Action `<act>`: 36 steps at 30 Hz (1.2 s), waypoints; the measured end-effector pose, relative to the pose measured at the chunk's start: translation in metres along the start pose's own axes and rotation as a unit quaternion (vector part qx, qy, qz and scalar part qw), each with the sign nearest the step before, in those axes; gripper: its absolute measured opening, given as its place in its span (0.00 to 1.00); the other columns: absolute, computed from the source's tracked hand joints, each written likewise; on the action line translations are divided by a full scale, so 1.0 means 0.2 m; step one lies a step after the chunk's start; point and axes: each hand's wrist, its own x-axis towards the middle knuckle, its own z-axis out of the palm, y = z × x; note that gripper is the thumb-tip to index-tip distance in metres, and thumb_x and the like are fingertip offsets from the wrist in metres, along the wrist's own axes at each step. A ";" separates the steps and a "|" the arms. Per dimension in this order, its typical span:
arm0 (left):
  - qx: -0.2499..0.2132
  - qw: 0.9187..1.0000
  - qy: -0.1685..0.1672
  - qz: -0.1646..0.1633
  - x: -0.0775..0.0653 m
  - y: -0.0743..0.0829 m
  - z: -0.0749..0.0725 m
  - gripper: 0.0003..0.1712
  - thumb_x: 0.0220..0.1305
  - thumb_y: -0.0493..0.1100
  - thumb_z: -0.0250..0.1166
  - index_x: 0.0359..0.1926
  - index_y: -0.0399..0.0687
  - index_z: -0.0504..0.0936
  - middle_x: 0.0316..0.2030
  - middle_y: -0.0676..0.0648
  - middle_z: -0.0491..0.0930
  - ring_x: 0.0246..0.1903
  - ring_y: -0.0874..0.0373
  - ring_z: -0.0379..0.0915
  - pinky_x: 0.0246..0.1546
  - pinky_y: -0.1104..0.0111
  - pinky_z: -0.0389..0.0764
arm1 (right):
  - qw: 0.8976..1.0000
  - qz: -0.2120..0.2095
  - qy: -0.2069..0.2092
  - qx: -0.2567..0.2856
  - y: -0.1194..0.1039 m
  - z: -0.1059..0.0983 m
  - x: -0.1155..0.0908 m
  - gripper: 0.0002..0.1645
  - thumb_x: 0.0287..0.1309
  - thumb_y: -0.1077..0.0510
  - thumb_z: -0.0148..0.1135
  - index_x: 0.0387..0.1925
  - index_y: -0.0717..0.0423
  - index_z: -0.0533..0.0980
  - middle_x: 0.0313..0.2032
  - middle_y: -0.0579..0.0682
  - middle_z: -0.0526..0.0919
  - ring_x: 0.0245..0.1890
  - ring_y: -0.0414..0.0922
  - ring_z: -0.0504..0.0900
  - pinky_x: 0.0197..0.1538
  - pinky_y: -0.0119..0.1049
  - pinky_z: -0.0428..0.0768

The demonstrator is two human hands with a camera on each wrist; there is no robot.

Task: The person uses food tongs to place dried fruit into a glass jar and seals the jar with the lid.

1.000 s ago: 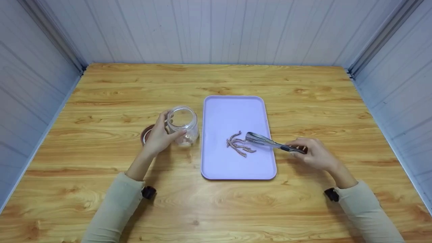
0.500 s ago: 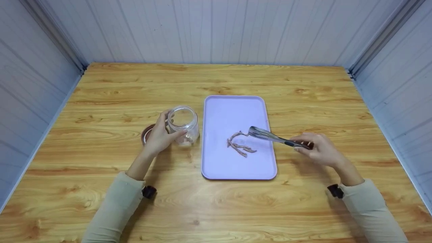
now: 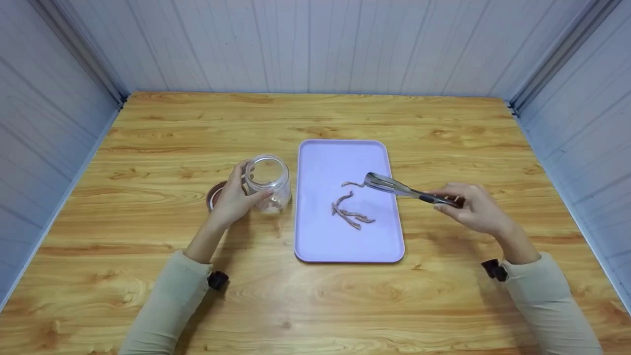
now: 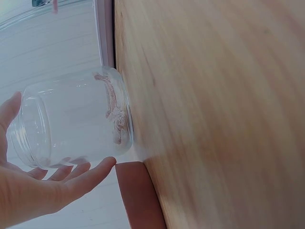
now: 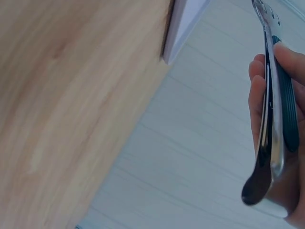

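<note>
A clear, open-mouthed jar (image 3: 281,191) stands left of the lilac tray, and my left hand (image 3: 230,201) grips its side, thumb in front. Several thin brown strips (image 4: 113,105) lie at its bottom in the left wrist view. In my right hand (image 3: 471,207) are metal tongs (image 3: 392,186) with dark grips, squeezed nearly closed. From the tongs' tip a single brown strip (image 3: 351,184) trails leftward over the tray (image 3: 325,160). Several more brown strips (image 3: 356,215) lie bunched on the tray. In the right wrist view, the thumb (image 5: 290,59) presses the dark-green grip.
A round brown lid (image 3: 213,194) lies on the wooden table (image 3: 305,301), partly hidden behind my left hand. White panelled walls (image 3: 315,47) border the table at the back and both sides.
My right hand and the tongs have moved away from me and slightly right, drawing one strip out of the bunch. The left hand and jar have stayed in place.
</note>
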 end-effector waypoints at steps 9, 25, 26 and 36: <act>-0.003 1.000 0.003 0.011 0.00 -0.01 0.00 0.48 0.47 0.50 0.69 0.62 0.40 0.51 0.60 0.39 0.54 0.56 0.42 0.57 0.50 0.60 0.66 | 0.998 -0.053 0.012 -0.021 0.05 -0.03 0.06 0.18 0.44 0.73 0.62 0.40 0.62 0.78 0.24 0.44 0.75 0.15 0.36 0.64 0.16 0.26 0.63; 0.016 1.000 0.004 0.000 0.01 0.00 0.00 0.50 0.47 0.53 0.68 0.63 0.40 0.51 0.59 0.39 0.54 0.56 0.45 0.56 0.52 0.59 0.63 | 0.997 -0.079 0.015 -0.018 -0.20 -0.09 0.20 0.15 0.41 0.77 0.61 0.36 0.68 0.77 0.21 0.49 0.74 0.14 0.39 0.64 0.16 0.27 0.62; 0.015 1.000 0.004 0.001 0.01 -0.01 0.00 0.50 0.47 0.53 0.68 0.63 0.40 0.51 0.59 0.39 0.54 0.56 0.45 0.57 0.52 0.59 0.63 | 0.996 -0.085 0.016 -0.018 -0.20 -0.09 0.20 0.15 0.42 0.77 0.61 0.36 0.68 0.77 0.20 0.49 0.74 0.14 0.39 0.63 0.16 0.27 0.62; 0.002 1.000 0.006 0.010 0.01 -0.01 0.00 0.49 0.46 0.51 0.69 0.62 0.40 0.51 0.58 0.39 0.56 0.55 0.43 0.58 0.51 0.60 0.65 | 0.994 -0.102 0.021 -0.023 -0.25 -0.10 0.27 0.14 0.41 0.78 0.60 0.35 0.69 0.78 0.20 0.49 0.73 0.14 0.39 0.63 0.17 0.24 0.61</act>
